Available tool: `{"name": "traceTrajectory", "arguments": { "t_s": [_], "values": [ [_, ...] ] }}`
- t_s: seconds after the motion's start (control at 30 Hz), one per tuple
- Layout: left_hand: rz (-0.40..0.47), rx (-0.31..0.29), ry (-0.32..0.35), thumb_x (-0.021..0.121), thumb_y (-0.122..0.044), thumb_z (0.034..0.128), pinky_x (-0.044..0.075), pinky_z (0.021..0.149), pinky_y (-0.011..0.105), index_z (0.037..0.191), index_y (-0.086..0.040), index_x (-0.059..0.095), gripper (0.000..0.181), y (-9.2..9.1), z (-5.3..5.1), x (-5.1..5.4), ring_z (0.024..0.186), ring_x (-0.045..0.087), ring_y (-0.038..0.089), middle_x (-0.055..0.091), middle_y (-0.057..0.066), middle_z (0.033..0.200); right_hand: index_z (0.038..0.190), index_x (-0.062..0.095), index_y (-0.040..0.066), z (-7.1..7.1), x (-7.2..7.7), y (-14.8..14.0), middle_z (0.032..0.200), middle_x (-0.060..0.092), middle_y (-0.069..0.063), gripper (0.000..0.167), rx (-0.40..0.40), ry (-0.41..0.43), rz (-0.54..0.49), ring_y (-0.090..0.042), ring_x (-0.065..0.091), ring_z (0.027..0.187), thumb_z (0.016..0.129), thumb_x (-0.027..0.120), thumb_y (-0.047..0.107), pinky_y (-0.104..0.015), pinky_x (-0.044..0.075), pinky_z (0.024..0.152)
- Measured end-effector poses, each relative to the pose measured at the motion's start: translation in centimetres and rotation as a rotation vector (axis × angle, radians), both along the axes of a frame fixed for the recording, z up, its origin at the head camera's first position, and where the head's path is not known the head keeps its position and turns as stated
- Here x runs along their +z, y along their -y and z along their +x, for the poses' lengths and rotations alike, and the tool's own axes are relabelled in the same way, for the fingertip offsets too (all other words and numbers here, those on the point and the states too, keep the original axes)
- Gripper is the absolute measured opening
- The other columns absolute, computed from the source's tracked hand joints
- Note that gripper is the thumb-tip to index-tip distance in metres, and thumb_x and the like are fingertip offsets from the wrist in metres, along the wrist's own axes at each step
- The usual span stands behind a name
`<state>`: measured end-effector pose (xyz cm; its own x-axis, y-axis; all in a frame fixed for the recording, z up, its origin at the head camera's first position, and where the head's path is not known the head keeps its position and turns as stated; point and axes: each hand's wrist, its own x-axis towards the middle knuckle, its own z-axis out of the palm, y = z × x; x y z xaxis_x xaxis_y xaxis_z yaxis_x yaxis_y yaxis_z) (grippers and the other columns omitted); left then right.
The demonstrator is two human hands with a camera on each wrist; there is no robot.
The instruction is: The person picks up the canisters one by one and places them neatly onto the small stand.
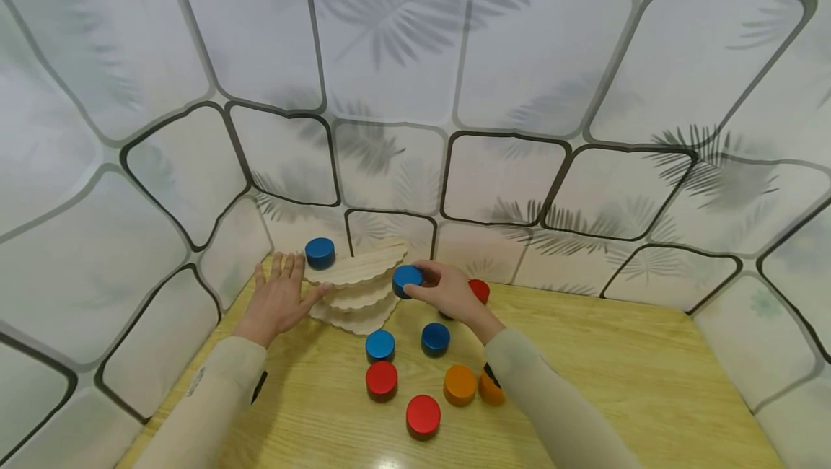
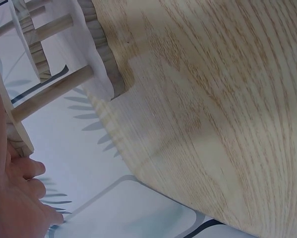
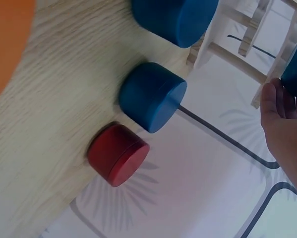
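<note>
A three-tiered pale wooden stand with wavy-edged shelves stands at the back left of the table. A blue round tin sits on its top shelf at the left. My left hand lies against the stand's left side, fingers extended, thumb by the shelf edge; the left wrist view shows its fingers beside the top shelf. With thumb and fingers, my right hand pinches another blue round tin at the top shelf's right end. In the right wrist view that tin is partly cut off by the frame.
On the table, in front of the stand, are two blue tins, red tins and orange tins. A red tin stands behind my right wrist, partly hidden. Patterned fabric walls enclose the table's back and sides.
</note>
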<state>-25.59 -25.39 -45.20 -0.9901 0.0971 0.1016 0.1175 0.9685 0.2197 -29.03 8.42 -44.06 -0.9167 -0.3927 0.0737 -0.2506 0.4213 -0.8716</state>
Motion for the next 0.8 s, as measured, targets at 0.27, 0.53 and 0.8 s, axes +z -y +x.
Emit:
{"name": "traceTrajectory", "arguments": {
  "t_s": [0.27,0.53,0.8],
  "values": [
    [-0.007,0.002,0.008,0.041,-0.066,0.1073,0.006,0.123,0.078,0.164,0.009,0.020,0.096,-0.2,0.1,0.2,0.159,0.010,0.056,0.024,0.035,0.168,0.142,0.066,0.008,-0.5,0.4,1.6,0.121,0.075,-0.009,0.050,0.013,-0.045,-0.003,-0.020,0.070,0.103,0.096,0.079,0.025,-0.037,0.059,0.095],
    [-0.009,0.004,-0.002,0.041,-0.066,0.1073,0.006,0.123,0.078,0.164,0.009,0.021,0.096,-0.1,0.1,0.2,0.159,0.010,0.055,0.024,0.035,0.168,0.142,0.067,0.013,-0.9,0.7,2.9,0.118,0.075,-0.006,0.051,0.004,-0.042,-0.008,-0.018,0.068,0.102,0.096,0.079,0.030,-0.037,0.058,0.096],
    [-0.008,0.004,0.004,0.041,-0.067,0.1070,0.005,0.123,0.078,0.164,0.009,0.021,0.097,0.0,0.0,0.2,0.159,0.010,0.055,0.024,0.035,0.168,0.144,0.064,0.009,-1.7,0.8,4.4,0.129,0.073,-0.010,0.055,0.004,-0.061,-0.017,-0.021,0.070,0.106,0.096,0.079,0.029,-0.039,0.059,0.095]
  ]
}}
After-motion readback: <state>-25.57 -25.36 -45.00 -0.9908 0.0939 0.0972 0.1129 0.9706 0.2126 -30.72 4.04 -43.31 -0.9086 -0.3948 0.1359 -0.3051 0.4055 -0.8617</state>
